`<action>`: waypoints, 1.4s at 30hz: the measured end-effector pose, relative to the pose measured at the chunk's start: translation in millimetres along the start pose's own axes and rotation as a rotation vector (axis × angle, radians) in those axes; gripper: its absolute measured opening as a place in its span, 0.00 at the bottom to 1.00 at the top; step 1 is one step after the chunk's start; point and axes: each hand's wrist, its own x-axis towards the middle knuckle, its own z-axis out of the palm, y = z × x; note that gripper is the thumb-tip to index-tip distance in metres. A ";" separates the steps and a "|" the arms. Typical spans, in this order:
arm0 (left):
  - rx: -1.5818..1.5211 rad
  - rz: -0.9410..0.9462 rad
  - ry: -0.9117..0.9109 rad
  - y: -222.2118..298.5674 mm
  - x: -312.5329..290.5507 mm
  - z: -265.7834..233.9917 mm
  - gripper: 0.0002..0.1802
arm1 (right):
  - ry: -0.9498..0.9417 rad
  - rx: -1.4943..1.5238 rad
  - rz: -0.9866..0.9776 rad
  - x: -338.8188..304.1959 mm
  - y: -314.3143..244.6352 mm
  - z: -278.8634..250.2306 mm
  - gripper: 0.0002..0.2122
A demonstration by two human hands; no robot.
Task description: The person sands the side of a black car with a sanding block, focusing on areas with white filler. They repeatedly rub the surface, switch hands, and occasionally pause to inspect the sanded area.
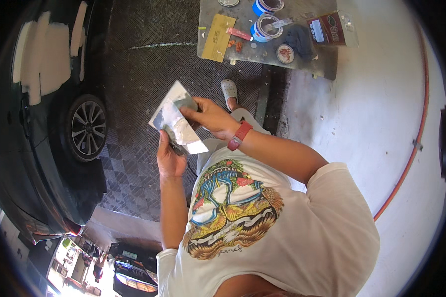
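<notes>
In front of my body, my left hand [172, 159] grips the lower edge of a flat pale plate [176, 89] from beneath, with the thumb on its rim. Thick off-white putty [182, 129] is smeared across the plate's middle. From the right comes my right hand [210, 117], a red watch on its wrist. Its thumb and fingers are closed on a thin grey spreader [187, 103], laid flat against the putty. My fingers partly hide the spreader, so its full shape does not show.
A dark car [44, 148] stands at left, cream filler patches [47, 59] on its panel. Ahead, a grey table [277, 64] carries open blue-and-white tins [266, 28], a red tube [239, 33], yellow-brown card [218, 38], a dark cloth [299, 42] and a brown packet [327, 29]. A white wall [376, 109] rises at right.
</notes>
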 end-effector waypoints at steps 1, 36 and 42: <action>-0.008 0.021 0.031 -0.8 3.5 -2.0 0.28 | 0.033 -0.094 -0.030 9.0 -2.8 -18.9 0.17; 0.020 0.112 0.310 2.9 37.8 49.5 0.27 | 0.493 -1.919 -0.205 201.7 -93.0 -286.7 0.12; -0.050 0.164 0.310 -2.9 28.3 41.2 0.25 | 0.306 -0.707 -0.047 163.4 -101.1 -229.9 0.15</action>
